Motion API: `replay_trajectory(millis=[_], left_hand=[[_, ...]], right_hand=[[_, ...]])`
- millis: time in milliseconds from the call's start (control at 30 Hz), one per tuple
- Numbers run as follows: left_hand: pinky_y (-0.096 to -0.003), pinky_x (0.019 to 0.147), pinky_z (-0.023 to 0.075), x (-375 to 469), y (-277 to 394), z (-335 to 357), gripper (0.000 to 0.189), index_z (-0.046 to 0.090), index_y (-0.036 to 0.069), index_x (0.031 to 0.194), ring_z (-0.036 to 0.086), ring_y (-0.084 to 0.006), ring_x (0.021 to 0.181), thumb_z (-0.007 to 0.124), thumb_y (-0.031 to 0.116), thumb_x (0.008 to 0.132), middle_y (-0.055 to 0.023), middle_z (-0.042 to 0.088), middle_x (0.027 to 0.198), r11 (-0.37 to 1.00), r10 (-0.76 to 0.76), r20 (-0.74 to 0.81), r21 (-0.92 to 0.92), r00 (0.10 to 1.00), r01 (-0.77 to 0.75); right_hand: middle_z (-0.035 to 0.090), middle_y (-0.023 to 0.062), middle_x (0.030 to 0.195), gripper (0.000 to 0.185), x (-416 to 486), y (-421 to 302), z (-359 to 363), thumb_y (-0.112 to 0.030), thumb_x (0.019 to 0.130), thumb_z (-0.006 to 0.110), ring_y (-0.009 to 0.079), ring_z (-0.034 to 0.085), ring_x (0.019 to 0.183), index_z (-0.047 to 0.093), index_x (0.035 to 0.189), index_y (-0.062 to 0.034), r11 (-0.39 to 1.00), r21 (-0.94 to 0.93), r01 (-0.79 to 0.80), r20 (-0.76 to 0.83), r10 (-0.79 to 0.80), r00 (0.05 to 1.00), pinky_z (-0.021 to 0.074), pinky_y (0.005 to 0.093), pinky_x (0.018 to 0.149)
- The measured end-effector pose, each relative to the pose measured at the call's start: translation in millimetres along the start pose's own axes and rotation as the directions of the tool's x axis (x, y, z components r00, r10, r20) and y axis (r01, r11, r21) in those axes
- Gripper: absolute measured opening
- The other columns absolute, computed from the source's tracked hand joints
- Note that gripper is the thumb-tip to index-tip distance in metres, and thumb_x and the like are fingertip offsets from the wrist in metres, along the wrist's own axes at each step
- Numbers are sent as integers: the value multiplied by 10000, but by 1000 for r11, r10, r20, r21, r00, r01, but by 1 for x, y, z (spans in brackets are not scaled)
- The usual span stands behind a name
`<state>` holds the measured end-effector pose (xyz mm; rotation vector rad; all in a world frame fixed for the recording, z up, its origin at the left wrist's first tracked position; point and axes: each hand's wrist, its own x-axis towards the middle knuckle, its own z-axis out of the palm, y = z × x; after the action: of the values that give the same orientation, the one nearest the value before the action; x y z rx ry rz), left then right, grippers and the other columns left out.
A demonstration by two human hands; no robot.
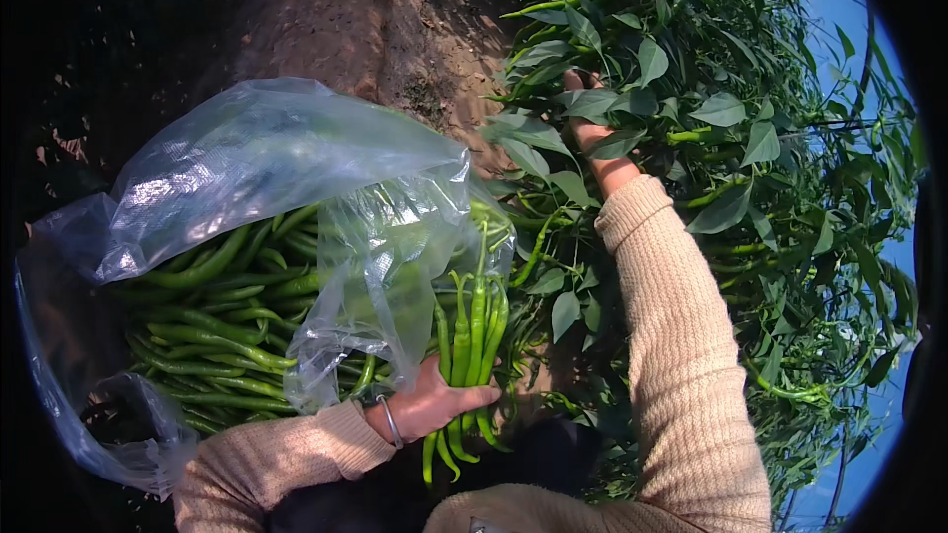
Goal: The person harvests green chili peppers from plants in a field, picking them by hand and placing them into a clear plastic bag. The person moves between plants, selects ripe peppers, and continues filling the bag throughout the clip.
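Observation:
A bunch of long green chili peppers [468, 333] is gripped in my left hand [437, 400], which wears a metal bangle at the wrist. Beside it, at the left, lies a large clear plastic bag [244, 155] with its mouth spread, filled with a heap of green chili peppers [215, 340]. My right hand [589, 107] reaches into the leafy chili plants [666, 59] at the upper right; leaves cover most of its fingers, so whether it grips anything cannot be seen. Long peppers hang on the plants close to it.
Bare brown soil [333, 22] runs behind the bag, partly in shade. Dense pepper plants fill the right side, with thin poles and strings among them and blue sky [822, 22] beyond. A loose fold of the bag hangs at the lower left.

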<state>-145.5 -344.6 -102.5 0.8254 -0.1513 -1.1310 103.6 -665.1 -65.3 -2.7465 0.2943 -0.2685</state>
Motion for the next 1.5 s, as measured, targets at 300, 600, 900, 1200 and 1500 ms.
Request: replay_trajectory(millis=[300, 600, 900, 1200, 1500], left_hand=[[-268, 822, 492, 4, -1, 8, 399, 543, -13, 1151, 602, -113, 883, 726, 101, 815, -31, 635, 941, 998, -60, 3, -12, 998, 60], [-268, 804, 492, 8, -9, 10, 415, 532, -19, 1156, 609, -119, 867, 728, 110, 814, -36, 637, 926, 998, -62, -3, 8, 998, 62], [-298, 871, 473, 6, -10, 11, 439, 551, 1, 1145, 585, -156, 955, 746, 143, 778, -68, 613, 1042, 996, -67, 29, -54, 997, 69], [-293, 798, 501, 1, -3, 12, 398, 512, -32, 1171, 636, -165, 859, 686, 63, 826, -78, 641, 932, 997, -60, 31, -41, 998, 61], [-300, 785, 503, 0, -2, 13, 380, 518, -30, 1159, 639, -173, 847, 681, 30, 822, -79, 638, 912, 989, -72, 49, -128, 996, 78]], right_hand=[[617, 31, 1115, 224, 24, -23, -29, -183, 972, 487, 178, 565, 1049, 570, 1169, -115, 432, 869, -241, 117, 295, 948, 448, 373, 935], [621, 83, 894, 232, 0, -5, -36, -238, 921, 613, 233, 632, 783, 560, 1094, -92, 426, 873, -237, 157, 214, 964, 527, 374, 704], [598, 26, 930, 91, -12, 27, -52, -113, 918, 563, 156, 574, 837, 593, 982, -55, 534, 845, -15, -157, 275, 949, 493, 336, 725], [535, 34, 687, 152, -35, -28, -77, -171, 933, 536, 164, 543, 535, 534, 894, -24, 338, 931, -137, -45, 480, 876, 465, 268, 456], [333, -73, 542, 203, -49, -49, -79, -349, 923, 585, 62, 239, 398, 497, 935, -166, 441, 791, -425, 134, 552, 823, 179, 226, 382]])
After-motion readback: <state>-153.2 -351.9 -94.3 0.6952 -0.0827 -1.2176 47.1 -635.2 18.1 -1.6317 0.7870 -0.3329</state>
